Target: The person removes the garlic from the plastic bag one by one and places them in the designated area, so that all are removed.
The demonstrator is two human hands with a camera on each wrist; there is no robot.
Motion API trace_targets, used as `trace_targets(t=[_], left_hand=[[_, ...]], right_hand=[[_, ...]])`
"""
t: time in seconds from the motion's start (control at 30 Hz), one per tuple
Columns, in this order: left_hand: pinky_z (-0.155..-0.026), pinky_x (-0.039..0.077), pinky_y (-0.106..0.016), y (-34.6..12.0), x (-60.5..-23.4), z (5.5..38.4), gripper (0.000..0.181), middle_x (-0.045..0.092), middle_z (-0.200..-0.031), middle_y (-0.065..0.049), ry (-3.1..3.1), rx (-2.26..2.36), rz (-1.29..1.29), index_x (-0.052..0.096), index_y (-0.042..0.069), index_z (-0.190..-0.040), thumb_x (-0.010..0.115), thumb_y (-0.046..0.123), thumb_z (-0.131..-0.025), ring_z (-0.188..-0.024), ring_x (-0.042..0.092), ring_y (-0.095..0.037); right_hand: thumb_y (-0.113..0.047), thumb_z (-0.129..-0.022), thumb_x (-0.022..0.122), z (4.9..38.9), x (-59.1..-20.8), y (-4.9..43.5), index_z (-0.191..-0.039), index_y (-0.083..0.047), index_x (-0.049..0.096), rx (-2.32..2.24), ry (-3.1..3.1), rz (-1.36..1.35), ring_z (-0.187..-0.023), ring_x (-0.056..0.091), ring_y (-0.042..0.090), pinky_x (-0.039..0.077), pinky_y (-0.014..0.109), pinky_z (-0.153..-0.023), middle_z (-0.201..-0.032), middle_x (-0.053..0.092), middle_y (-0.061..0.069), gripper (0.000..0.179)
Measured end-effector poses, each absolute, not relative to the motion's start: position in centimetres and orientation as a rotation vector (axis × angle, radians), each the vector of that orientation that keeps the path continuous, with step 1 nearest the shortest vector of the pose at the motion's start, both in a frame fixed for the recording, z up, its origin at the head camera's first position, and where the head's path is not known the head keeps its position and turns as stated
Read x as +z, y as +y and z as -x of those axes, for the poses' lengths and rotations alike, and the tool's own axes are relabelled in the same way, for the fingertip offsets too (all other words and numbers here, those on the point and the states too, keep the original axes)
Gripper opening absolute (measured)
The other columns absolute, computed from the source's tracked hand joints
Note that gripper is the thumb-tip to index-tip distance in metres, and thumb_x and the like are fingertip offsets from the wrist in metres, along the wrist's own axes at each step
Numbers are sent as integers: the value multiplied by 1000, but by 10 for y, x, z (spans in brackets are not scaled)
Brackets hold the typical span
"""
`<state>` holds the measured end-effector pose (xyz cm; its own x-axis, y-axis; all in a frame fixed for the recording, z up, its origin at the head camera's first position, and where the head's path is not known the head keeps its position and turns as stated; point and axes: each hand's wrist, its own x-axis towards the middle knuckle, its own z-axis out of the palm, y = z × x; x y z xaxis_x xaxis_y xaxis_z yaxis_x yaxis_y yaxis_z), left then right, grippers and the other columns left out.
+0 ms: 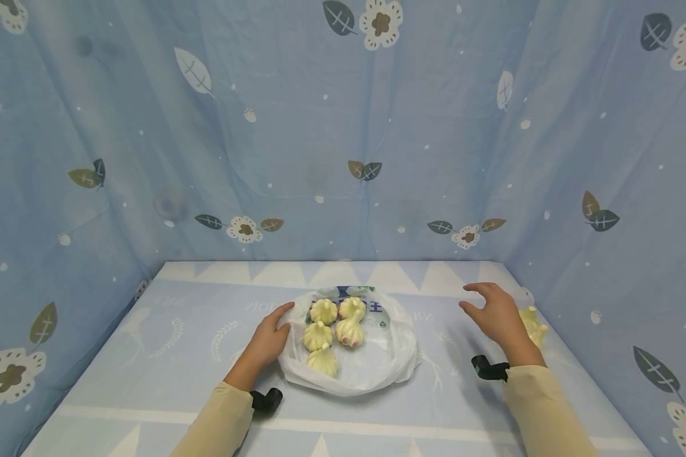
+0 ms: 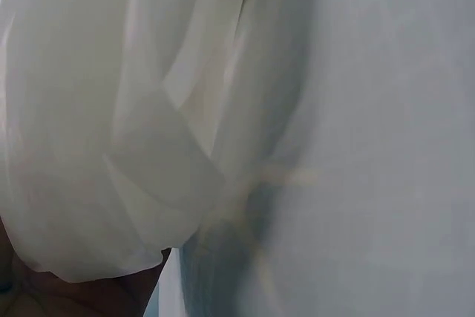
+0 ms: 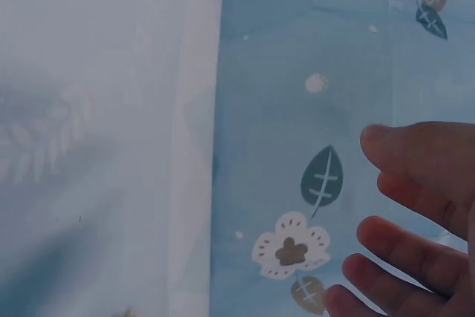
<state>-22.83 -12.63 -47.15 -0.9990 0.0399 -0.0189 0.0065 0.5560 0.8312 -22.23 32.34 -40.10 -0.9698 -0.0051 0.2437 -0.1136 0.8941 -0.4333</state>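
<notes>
A white plastic bag stands on the table with its mouth spread wide and its rim rolled outward. Several pale yellow garlic bulbs lie inside it, mostly toward its left side. My left hand grips the bag's left rim; in the left wrist view the white plastic covers most of its fingers. To the right of the bag, my right hand hovers with fingers and thumb spread apart, nothing between them. Behind the right wrist more garlic shows at the table's right side, partly hidden by the arm.
A pale blue and white patterned cloth covers the table. Blue curtains with leaves and flowers enclose the back and both sides. Black wrist mounts stick out beneath both forearms.
</notes>
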Motion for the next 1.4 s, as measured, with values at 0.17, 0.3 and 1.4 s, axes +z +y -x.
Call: trace_targets(t=[0.17,0.3,1.4], left_hand=[[-115,25,-60,-127,-476,229,51,32,-156,-18,2750,1451,-50,37,16,-150,42,11,-99,-145,26,-39],[-115,25,-59,-127,-476,230,51,33,-156,-18,2754,1454,-56,38,16,-150,43,10,-99,-145,27,-39],[-115,25,-61,-123,-474,225,52,31,-156,-17,2756,1440,-19,35,18,-151,43,11,-100,-145,26,-40]], right_hand=[[-31,-92,65,223,-400,315,-132,-8,57,675,-2843,-191,-127,46,47,41,63,-99,-139,50,24,48],[-33,-91,65,225,-400,306,-133,-9,57,671,-2851,-233,-117,54,47,46,60,-94,-139,51,24,49],[-26,-90,69,229,-402,226,-123,-11,65,823,-2754,-544,-108,65,33,55,44,-91,-123,65,11,36]])
